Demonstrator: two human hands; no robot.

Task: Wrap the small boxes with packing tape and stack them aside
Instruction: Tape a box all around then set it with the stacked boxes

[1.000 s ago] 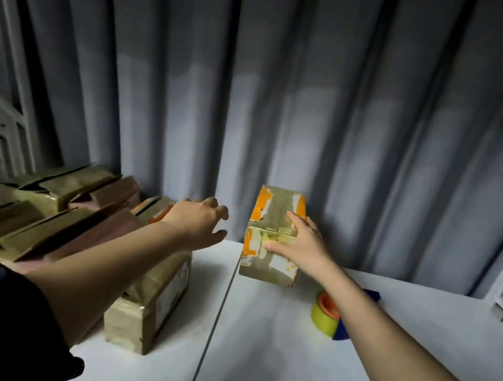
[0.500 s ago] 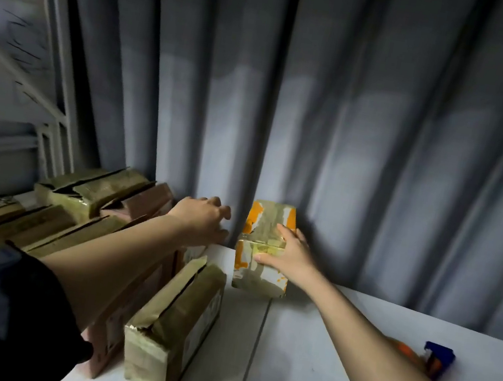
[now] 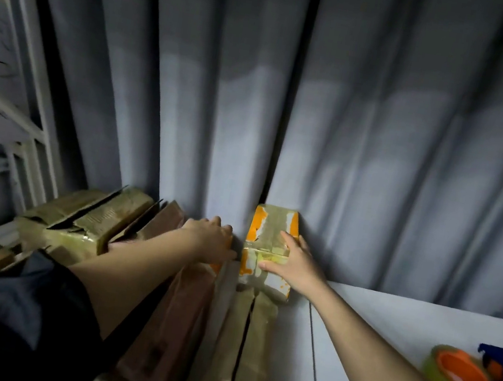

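The right hand lies flat on the taped orange box standing by the curtain — left hand loosely curled, holding nothing — one push could tip it.

grey pleated curtain, white table, white metal frame

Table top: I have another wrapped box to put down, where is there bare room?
Bare white table lies between the right forearm and the curtain, reaching toward the tape dispenser. Left of the seam it is crowded: the orange-patched box under the right hand, the left hand, and cardboard boxes.
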